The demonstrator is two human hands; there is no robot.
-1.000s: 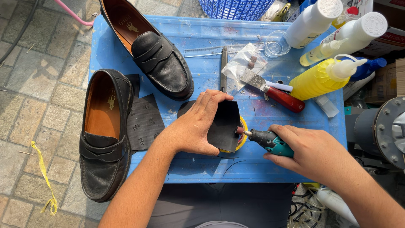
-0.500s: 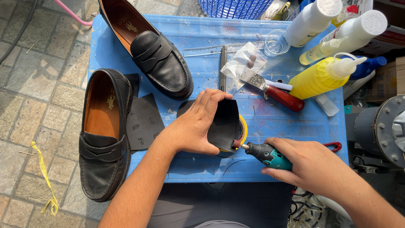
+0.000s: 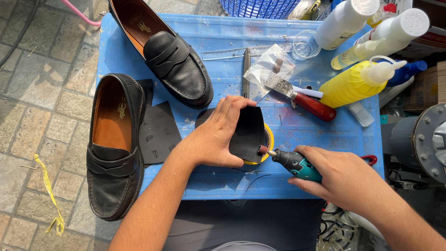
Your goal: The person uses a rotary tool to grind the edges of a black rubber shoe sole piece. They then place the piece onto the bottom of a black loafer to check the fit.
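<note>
Two hands — left hand (image 3: 218,137) fingers clasp rubber sole piece (image 3: 248,132), rotary tool (image 3: 290,162) touching.

Two black loafers, one (image 3: 116,148) hanging over the left edge and one (image 3: 174,60) at the back, wall off the left of the blue table (image 3: 223,32). Bottles (image 3: 357,83), a red-handled scraper (image 3: 302,97) and a plastic bag (image 3: 269,67) crowd the right rear. Bare surface lies open along the near edge below the left hand (image 3: 218,135) and right hand (image 3: 344,176).
</note>
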